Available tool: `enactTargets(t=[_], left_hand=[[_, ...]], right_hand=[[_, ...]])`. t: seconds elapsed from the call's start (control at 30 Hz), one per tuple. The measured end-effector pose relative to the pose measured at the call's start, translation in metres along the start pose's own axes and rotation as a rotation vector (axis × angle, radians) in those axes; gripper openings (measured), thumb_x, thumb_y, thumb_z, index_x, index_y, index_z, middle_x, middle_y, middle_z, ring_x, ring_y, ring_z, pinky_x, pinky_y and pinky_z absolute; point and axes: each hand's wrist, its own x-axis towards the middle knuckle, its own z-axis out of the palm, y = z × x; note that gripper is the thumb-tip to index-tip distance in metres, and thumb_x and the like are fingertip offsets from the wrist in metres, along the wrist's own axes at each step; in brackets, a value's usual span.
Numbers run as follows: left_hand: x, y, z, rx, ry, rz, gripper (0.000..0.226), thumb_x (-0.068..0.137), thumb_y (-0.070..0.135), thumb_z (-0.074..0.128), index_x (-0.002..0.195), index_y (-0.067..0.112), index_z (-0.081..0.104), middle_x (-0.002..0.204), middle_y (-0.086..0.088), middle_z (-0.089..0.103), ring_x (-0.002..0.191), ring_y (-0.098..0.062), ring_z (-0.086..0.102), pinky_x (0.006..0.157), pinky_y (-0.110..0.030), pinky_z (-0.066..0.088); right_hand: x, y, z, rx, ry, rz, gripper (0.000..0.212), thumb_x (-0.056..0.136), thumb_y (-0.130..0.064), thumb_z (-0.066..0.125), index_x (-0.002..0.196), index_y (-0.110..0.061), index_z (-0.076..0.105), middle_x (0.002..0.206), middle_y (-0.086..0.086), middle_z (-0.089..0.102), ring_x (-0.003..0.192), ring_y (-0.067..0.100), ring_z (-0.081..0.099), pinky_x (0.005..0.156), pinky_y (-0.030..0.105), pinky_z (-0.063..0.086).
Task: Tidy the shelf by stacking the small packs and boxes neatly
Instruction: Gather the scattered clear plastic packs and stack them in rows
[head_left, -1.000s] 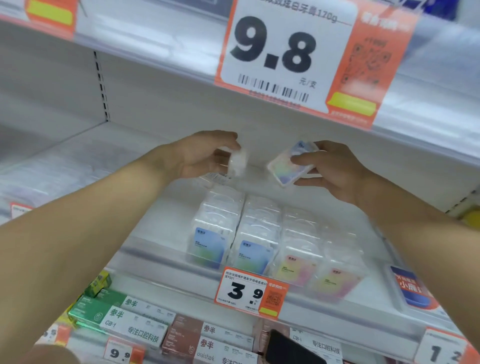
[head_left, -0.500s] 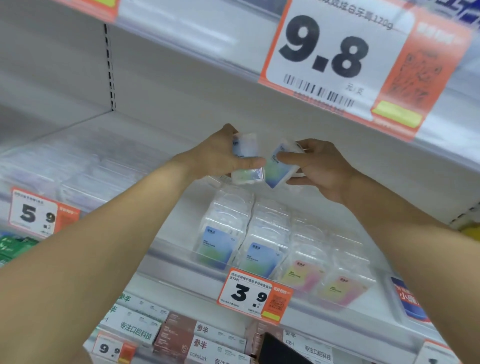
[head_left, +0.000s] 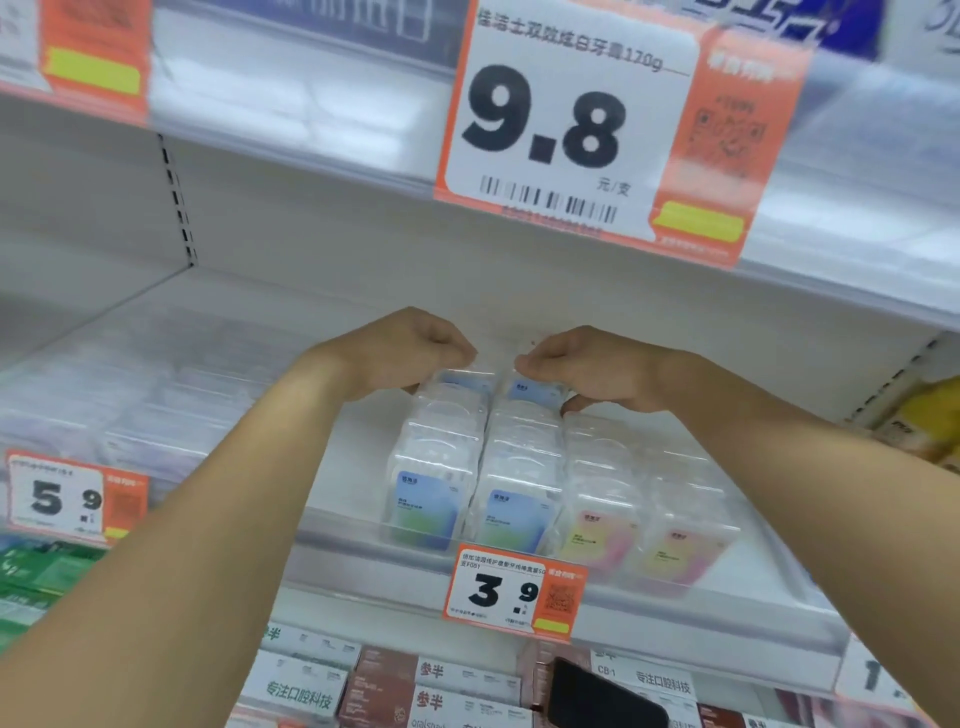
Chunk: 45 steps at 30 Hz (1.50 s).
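**Both hands at the back of the pack rows**

A white shop shelf (head_left: 343, 525) carries four rows of small clear plastic packs (head_left: 519, 488), blue-labelled on the left, pink-yellow on the right. The rear packs blur together. The left hand (head_left: 410, 348) and right hand (head_left: 587, 369) curl knuckles-up over the rearmost blue-labelled packs (head_left: 511, 388), hiding their fingertips; whether they pinch cannot be told.

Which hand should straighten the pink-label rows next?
Right, probably. The right hand sits at the back of the second blue-label row, directly beside the pink-label rows. The left hand is over the leftmost row, farther away.
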Motion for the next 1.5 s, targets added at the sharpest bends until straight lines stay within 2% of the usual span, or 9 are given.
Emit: enactTargets(t=[0.2,0.57,0.8,0.93,1.1,1.2,1.27,1.37,1.5], left_hand=[[-0.002,-0.002,0.004,-0.054,0.034,-0.042,0.021,0.093,0.024,0.058,0.104,0.015,0.073,0.081,0.003,0.062,0.052,0.002,0.052,0.049,-0.008,0.042],[-0.007,-0.008,-0.001,-0.139,-0.091,-0.103,0.022,0.091,0.031,0.060,0.102,0.018,0.074,0.108,-0.009,0.071,0.088,-0.013,0.063,0.079,-0.025,0.050],[-0.010,-0.009,-0.007,-0.163,-0.195,-0.102,0.029,0.092,0.039,0.059,0.109,0.020,0.073,0.110,-0.004,0.073,0.100,-0.018,0.066,0.095,-0.032,0.050],[-0.005,-0.012,-0.012,-0.260,-0.190,-0.139,0.042,0.092,0.047,0.054,0.114,0.015,0.070,0.112,-0.006,0.072,0.102,-0.021,0.068,0.087,-0.031,0.053],[0.014,-0.022,-0.015,-0.338,0.154,-0.133,0.036,0.093,0.037,0.060,0.099,0.001,0.068,0.092,-0.015,0.065,0.071,-0.020,0.064,0.057,-0.023,0.053],[0.031,-0.040,-0.012,-0.065,0.418,-0.090,0.024,0.089,0.034,0.066,0.092,0.011,0.067,0.086,-0.004,0.064,0.077,-0.019,0.060,0.067,-0.027,0.047],[0.039,-0.050,-0.009,0.111,0.506,-0.116,0.031,0.085,0.036,0.068,0.108,0.015,0.064,0.105,-0.005,0.062,0.100,-0.023,0.059,0.080,-0.030,0.047],[0.046,-0.064,-0.006,0.275,0.386,-0.173,0.063,0.082,0.043,0.070,0.136,0.021,0.047,0.133,-0.013,0.050,0.126,-0.032,0.045,0.102,-0.042,0.043],[0.046,-0.069,-0.005,0.268,0.295,-0.114,0.061,0.083,0.036,0.071,0.138,0.022,0.049,0.134,-0.011,0.055,0.122,-0.026,0.052,0.100,-0.027,0.040]], right_hand=[[-0.003,0.000,0.000,0.096,-0.067,-0.010,0.018,0.097,-0.034,0.059,0.094,-0.018,0.067,0.081,-0.004,0.055,0.078,0.015,0.053,0.097,0.039,0.051],[-0.011,-0.002,-0.003,0.172,-0.162,0.028,0.035,0.096,-0.032,0.061,0.121,-0.007,0.066,0.083,-0.003,0.050,0.083,0.016,0.044,0.081,0.024,0.045],[-0.005,0.003,-0.006,0.242,-0.213,0.061,0.017,0.095,-0.031,0.063,0.088,-0.016,0.062,0.051,-0.017,0.048,0.049,0.001,0.046,0.074,0.018,0.045],[0.000,0.004,-0.012,0.264,-0.245,0.086,0.042,0.096,-0.043,0.057,0.113,-0.006,0.067,0.081,-0.005,0.064,0.067,0.008,0.056,0.083,0.027,0.049],[0.026,0.013,-0.028,0.089,0.105,0.106,0.032,0.096,-0.035,0.060,0.115,-0.009,0.066,0.113,0.011,0.068,0.094,0.022,0.064,0.091,0.040,0.057],[0.048,0.017,-0.031,-0.131,0.229,0.149,0.034,0.097,-0.026,0.059,0.123,-0.004,0.064,0.117,0.012,0.061,0.101,0.025,0.059,0.091,0.039,0.055],[0.057,0.017,-0.030,-0.327,0.291,0.180,0.042,0.101,-0.030,0.052,0.132,-0.002,0.057,0.133,0.014,0.055,0.118,0.030,0.055,0.102,0.038,0.047],[0.072,0.030,-0.026,-0.399,0.271,0.195,0.056,0.100,-0.036,0.053,0.147,-0.007,0.041,0.152,0.015,0.040,0.137,0.031,0.042,0.110,0.034,0.036],[0.089,0.047,-0.023,-0.338,0.261,0.215,0.072,0.090,-0.041,0.068,0.144,-0.004,0.040,0.141,0.013,0.050,0.114,0.034,0.060,0.094,0.040,0.052]])
